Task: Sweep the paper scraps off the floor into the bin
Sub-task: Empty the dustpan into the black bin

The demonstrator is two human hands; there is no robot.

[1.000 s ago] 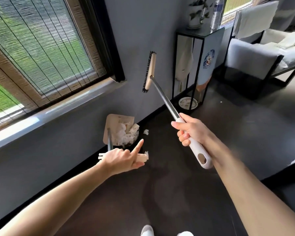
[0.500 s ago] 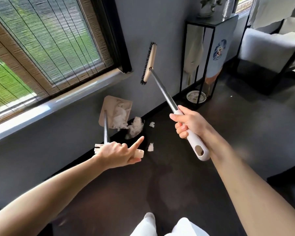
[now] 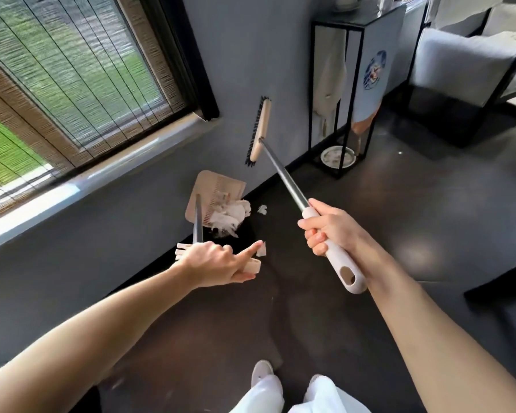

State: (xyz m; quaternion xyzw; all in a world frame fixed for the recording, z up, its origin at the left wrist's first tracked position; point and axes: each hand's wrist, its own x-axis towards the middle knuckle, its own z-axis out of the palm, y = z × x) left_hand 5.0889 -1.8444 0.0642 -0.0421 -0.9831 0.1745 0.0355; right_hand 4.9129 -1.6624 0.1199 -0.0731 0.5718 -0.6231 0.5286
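The left hand (image 3: 218,263) grips the handle of the dustpan (image 3: 218,189) and tilts it, so the paper scraps (image 3: 230,214) slide toward the dark bin (image 3: 246,234). The right hand (image 3: 328,231) clenches the broom (image 3: 280,168), raised out of the way. Two scraps lie beside the bin on the floor (image 3: 370,234).

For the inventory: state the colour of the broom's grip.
White; the head view shows the broom's grip best.
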